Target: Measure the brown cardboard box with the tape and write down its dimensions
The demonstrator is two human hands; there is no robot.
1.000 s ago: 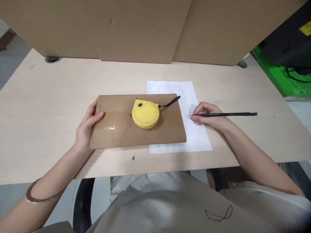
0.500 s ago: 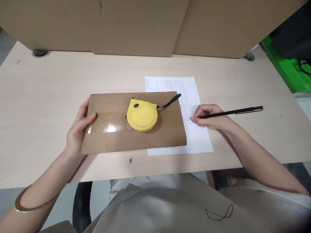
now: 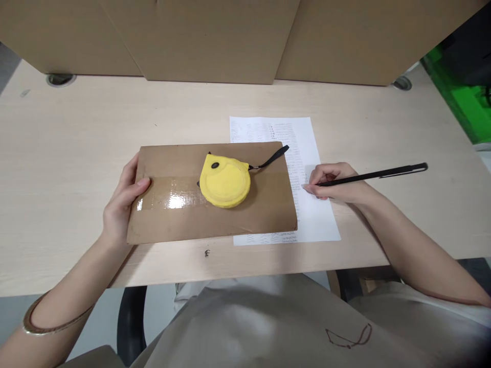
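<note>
My left hand (image 3: 123, 202) grips the left edge of a flat brown cardboard sheet (image 3: 180, 214), thumb on top. A yellow tape measure (image 3: 225, 181) with a black strap lies on the cardboard's middle. A strip of shiny clear tape (image 3: 172, 197) runs across the cardboard. My right hand (image 3: 337, 184) is closed on a black pen (image 3: 378, 175), its tip resting on a printed white paper (image 3: 310, 204) that lies partly under the cardboard's right side.
The light wooden desk (image 3: 76, 138) has brown cardboard panels (image 3: 215, 41) standing along its back edge. Round cable grommets (image 3: 59, 79) sit at the back corners. A green object (image 3: 466, 110) lies off the desk at the right. A small dark mark (image 3: 207, 253) is near the front edge.
The cardboard with the tape measure has slid slightly left under my left hand. My right hand and pen have shifted a little to the right on the paper. The view has tilted slightly.
</note>
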